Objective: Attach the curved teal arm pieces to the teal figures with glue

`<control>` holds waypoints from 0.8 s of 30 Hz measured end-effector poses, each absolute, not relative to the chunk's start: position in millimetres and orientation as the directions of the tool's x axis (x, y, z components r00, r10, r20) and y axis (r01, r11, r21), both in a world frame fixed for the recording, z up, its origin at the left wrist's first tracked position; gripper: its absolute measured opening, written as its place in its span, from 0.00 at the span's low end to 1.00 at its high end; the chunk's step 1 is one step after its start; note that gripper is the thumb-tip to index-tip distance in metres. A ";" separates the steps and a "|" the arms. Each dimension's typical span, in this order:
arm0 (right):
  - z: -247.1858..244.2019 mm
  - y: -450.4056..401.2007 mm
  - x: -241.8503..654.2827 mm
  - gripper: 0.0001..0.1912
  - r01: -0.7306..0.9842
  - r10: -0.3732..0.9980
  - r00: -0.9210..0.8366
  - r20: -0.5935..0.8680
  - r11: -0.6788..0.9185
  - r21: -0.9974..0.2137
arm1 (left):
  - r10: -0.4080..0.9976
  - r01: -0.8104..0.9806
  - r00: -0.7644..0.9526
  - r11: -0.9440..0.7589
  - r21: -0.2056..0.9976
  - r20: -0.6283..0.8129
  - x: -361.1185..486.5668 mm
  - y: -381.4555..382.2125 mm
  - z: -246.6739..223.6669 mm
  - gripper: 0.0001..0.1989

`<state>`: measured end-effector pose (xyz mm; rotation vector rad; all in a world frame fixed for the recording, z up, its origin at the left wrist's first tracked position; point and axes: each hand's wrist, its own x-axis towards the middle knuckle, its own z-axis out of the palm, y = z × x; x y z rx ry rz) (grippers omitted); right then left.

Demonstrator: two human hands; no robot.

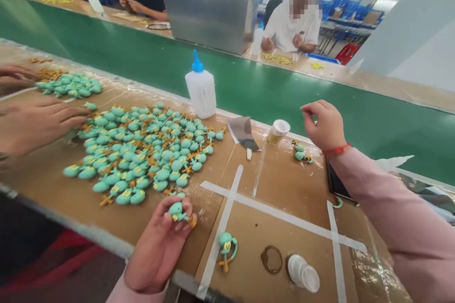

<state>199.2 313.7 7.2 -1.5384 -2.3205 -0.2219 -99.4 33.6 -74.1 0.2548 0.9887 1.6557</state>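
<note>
Green conveyor belt (227,75) runs between two long benches; co-workers sit at the far bench with small parts and squeeze bottles. Near bench topped with brown cardboard (284,189), marked out with strips of white tape (280,210)

Left hand (159,241) at the near edge of the cardboard: fingers curled, thumb and fingertips pinching one mint-green figure (177,210), held at the tips, tilted. Large pile of like figures (142,151), with orange-brown crosspieces, lies just beyond the hand, its nearest figures almost touching the fingers

Right hand (322,125) raised above the board, red string at the wrist, pink sleeve (391,203). Thumb and forefinger pressed together; cannot tell whether anything small sits between them. Small cluster of figures (300,152) lies just below and left of it, with a capped jar (278,131) farther left and a dark phone (336,182) below

Single figure (225,246) lies on the cardboard to the right of the left hand, near a brown ring (272,259) and white caps (303,272). Squeeze bottle with blue nozzle (201,87) stands behind the pile. Co-worker's hand (39,123) reaches the pile's left edge; a second pile (67,84) lies near another hand (14,75)
</note>
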 end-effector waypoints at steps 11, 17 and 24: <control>-24.3 140.7 84.7 0.25 0.058 0.013 -0.984 -0.175 0.966 -0.252 | 0.918 -0.717 -0.324 -0.082 0.692 -0.228 -95.6 29.5 -74.5 0.13; -32.1 147.4 81.1 0.10 -0.218 -0.255 -0.950 -0.180 0.955 -0.201 | 0.879 -0.703 -0.361 -0.036 0.710 -0.313 -100.2 26.7 -74.8 0.17; 30.0 222.8 116.6 0.13 0.323 0.411 -0.901 0.140 0.849 -0.418 | 0.819 -0.745 -0.377 0.011 0.667 -0.434 -103.8 29.9 -74.3 0.19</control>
